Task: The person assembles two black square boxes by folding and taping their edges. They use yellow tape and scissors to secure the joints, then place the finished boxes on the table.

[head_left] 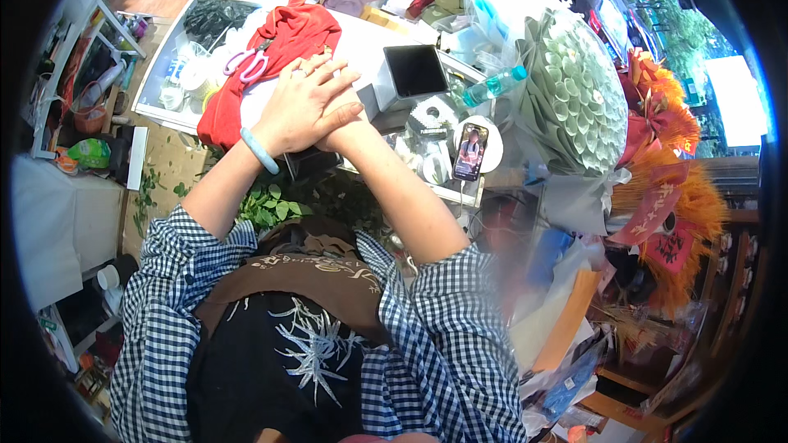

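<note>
My left hand (302,111), with a pale blue bangle (259,152) at its wrist, lies across my right hand (343,130) over the front of a white table (361,45). The left fingers are stretched out and hold nothing I can see. Most of the right hand is covered, so its fingers cannot be read. Just beyond the hands are a bunched red cloth (300,29) and lilac-handled scissors (247,62) resting on it. A box with a black square top (416,70) stands to the right of the hands.
Right of the hands are a lit phone (470,152), a teal bottle (495,86) and a large pale-green wrapped bouquet (570,90). Orange plumes with red ribbons (669,189) stand farther right. Green leaves (271,205) lie below my forearms. Shelves (49,90) line the left.
</note>
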Demonstrator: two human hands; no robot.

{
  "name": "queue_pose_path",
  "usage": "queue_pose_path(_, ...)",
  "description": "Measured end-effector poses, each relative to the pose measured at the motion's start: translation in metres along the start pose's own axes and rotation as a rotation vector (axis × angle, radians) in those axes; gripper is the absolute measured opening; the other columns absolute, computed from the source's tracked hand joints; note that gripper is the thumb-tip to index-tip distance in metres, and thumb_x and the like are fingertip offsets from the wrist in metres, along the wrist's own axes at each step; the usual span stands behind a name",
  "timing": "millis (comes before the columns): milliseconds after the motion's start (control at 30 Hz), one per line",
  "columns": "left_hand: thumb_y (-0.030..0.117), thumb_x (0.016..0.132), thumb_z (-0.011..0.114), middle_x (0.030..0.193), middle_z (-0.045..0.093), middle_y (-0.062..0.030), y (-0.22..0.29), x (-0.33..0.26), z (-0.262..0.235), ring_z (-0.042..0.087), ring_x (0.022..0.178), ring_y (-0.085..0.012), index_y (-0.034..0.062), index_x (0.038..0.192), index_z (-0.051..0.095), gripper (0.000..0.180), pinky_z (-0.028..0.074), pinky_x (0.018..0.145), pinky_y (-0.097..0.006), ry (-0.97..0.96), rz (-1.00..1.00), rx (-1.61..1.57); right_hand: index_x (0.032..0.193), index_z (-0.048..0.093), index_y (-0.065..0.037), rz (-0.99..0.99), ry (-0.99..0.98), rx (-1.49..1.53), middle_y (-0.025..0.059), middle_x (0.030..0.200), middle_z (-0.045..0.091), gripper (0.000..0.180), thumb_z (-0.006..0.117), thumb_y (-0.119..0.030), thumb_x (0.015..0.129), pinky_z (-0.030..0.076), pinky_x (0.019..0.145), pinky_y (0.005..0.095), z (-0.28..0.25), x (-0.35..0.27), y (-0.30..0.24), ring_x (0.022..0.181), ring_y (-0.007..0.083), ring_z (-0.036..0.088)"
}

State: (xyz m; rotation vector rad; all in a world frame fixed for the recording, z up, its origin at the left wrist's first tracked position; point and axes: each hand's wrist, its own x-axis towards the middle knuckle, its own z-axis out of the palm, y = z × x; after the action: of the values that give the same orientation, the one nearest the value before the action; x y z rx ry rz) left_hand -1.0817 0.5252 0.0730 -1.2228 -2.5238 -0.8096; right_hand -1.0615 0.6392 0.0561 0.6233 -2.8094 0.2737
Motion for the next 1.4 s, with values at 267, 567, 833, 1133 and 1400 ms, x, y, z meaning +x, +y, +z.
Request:
queue_pose_path(267,0.053,0.088,0.051,0.129,0.054,-0.0157,0.000,-0.012,-0.004,0.044,0.126,-0.0352,0.0090,0.121,0.061,0.055,0.029,0.106,-0.049,0.045,-0.016,-0.041,0.112,0.059,-0.003,0.001,-0.005,0.005,0.0179,0.121,0.055,0.034,0.057,-0.019,0.082,0.044,0.094,0.0444,0.010,-0.003,-0.008,0.113,0.0361,0.052)
queue_pose_path(567,0.035,0.088,0.062,0.117,0.062,-0.0146,-0.008,-0.016,-0.003,0.058,0.110,-0.0323,0.0037,0.113,0.063,0.040,0.042,0.097,-0.039,0.221,-0.140,-0.363,0.110,0.059,-0.003,0.002,-0.021,-0.037,0.0174,0.120,0.055,0.031,0.056,-0.019,0.083,0.046,0.092,0.0442,0.013,0.005,-0.007,0.110,0.0353,0.054)
queue_pose_path(833,0.045,0.077,0.072,0.145,0.037,-0.0213,-0.056,-0.117,0.013,0.033,0.137,-0.0319,-0.0018,0.143,0.031,0.090,0.025,0.112,-0.042,0.356,-0.433,-0.643,0.106,0.053,-0.003,0.184,-0.173,0.262,0.0206,0.099,0.061,0.023,0.058,-0.013,0.086,0.047,0.085,0.0461,-0.007,0.019,0.017,0.097,0.0386,0.059)
queue_pose_path(1133,0.034,0.065,0.086,0.127,0.054,-0.0156,-0.046,-0.127,-0.021,0.051,0.117,-0.0228,-0.0031,0.136,0.040,0.093,0.039,0.101,-0.035,-0.246,-0.353,-0.917,0.124,0.058,-0.003,0.389,-0.704,0.831,0.0069,0.109,0.065,0.038,0.064,-0.012,0.087,0.048,0.081,0.0294,-0.074,0.039,0.035,0.096,0.0135,0.060)
queue_pose_path(1400,0.038,0.082,0.072,0.116,0.063,-0.0108,-0.003,-0.142,-0.018,0.063,0.102,-0.0177,-0.0008,0.130,0.048,0.066,0.050,0.090,-0.031,-0.300,-0.636,-1.910,0.105,0.064,-0.004,0.617,0.230,1.134,0.0040,0.089,0.066,0.024,0.061,-0.023,0.092,0.049,0.070,0.0250,-0.082,0.014,0.015,0.076,0.0112,0.061)
